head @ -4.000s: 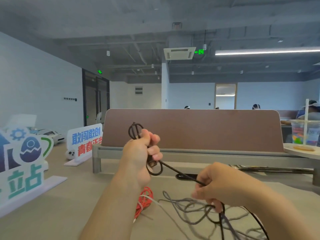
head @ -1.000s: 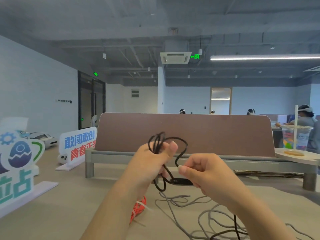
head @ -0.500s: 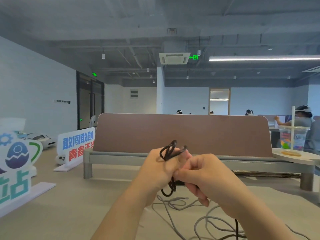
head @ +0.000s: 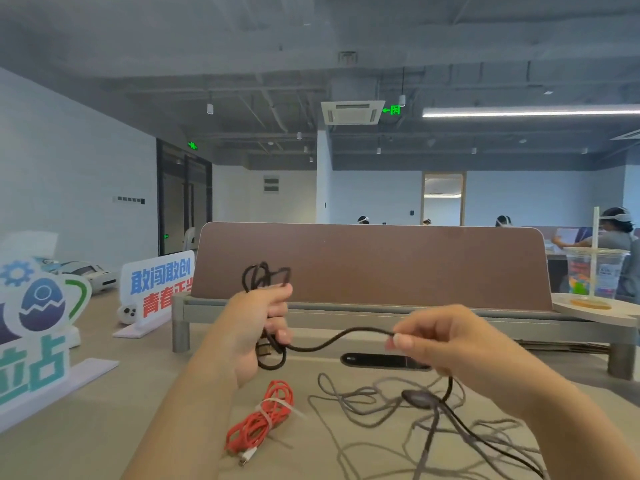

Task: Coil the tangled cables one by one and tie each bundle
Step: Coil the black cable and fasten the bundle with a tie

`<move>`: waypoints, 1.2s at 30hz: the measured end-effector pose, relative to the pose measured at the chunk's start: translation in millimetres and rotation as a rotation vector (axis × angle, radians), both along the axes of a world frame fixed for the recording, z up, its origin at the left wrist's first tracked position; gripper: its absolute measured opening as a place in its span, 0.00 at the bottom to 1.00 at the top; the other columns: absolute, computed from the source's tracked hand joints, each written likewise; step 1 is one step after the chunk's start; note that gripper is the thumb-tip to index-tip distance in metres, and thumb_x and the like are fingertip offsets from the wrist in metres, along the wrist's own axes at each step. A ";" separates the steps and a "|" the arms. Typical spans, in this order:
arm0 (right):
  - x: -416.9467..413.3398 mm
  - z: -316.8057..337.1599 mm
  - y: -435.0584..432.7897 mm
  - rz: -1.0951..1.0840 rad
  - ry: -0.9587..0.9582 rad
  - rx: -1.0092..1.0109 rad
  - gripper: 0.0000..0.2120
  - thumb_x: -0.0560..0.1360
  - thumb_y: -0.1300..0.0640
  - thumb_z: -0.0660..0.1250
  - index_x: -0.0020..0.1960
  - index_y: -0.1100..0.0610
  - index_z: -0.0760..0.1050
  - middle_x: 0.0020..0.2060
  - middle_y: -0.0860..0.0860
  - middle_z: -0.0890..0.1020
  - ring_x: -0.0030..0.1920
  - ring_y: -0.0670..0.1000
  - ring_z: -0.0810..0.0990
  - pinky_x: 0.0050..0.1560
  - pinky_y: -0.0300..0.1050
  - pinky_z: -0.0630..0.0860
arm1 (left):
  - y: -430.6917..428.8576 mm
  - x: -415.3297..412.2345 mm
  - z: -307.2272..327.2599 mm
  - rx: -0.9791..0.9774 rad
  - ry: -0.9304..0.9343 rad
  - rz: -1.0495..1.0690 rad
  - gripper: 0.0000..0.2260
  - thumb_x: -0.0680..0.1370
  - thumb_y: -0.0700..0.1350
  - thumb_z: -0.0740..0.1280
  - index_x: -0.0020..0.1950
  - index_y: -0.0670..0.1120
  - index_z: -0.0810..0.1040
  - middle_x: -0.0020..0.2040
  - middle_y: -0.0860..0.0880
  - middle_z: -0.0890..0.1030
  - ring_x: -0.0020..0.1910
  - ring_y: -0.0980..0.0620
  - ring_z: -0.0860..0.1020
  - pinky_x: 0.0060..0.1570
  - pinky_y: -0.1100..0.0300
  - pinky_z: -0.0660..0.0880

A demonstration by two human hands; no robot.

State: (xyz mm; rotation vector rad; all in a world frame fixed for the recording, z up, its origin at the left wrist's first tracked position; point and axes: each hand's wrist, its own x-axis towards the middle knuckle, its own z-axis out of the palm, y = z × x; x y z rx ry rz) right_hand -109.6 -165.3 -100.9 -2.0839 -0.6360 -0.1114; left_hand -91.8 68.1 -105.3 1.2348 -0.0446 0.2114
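Observation:
My left hand [head: 258,327] is raised above the table and clenched around several loops of a black cable [head: 341,336]; loops stick out above and below the fist. The free strand runs right to my right hand [head: 446,344], which pinches it between thumb and fingers. From there the black cable drops to the table and trails off to the lower right. A red cable bundle [head: 263,419], tied with a white strip, lies on the table below my left hand. A loose grey cable tangle [head: 374,398] sprawls under my right hand.
A brown divider panel [head: 370,265] on a grey shelf stands across the far side of the table. Printed signs [head: 156,289] stand at the left. A plastic cup with a straw [head: 594,277] sits on a round stand at the right. People sit beyond.
My hands were together at the coil half a second ago; now my right hand has slid right along the black cable, stretching a length of it between both hands.

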 end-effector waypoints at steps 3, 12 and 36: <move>1.3 0.9 3.5 -0.085 -0.282 -0.017 0.06 0.73 0.52 0.68 0.43 0.48 0.84 0.33 0.44 0.84 0.34 0.43 0.79 0.37 0.36 0.76 | -23.4 -6.5 1.8 0.168 -0.027 -0.131 0.07 0.76 0.40 0.66 0.40 0.48 0.71 0.26 0.53 0.60 0.20 0.58 0.58 0.19 0.66 0.61; -3.4 6.0 7.7 -0.083 -0.642 -0.046 0.03 0.69 0.60 0.72 0.39 0.53 0.84 0.32 0.48 0.81 0.37 0.48 0.78 0.36 0.40 0.74 | -55.3 -28.8 0.4 0.584 -0.167 -0.411 0.12 0.73 0.45 0.73 0.29 0.54 0.80 0.23 0.59 0.68 0.25 0.56 0.61 0.26 0.65 0.65; 13.7 -5.1 -28.5 -0.208 0.173 -0.319 0.12 0.74 0.50 0.68 0.42 0.59 0.79 0.24 0.48 0.77 0.24 0.47 0.70 0.26 0.38 0.69 | 11.9 -11.5 21.0 -0.513 -0.411 -0.087 0.18 0.81 0.49 0.57 0.36 0.44 0.76 0.20 0.55 0.63 0.17 0.60 0.62 0.20 0.69 0.65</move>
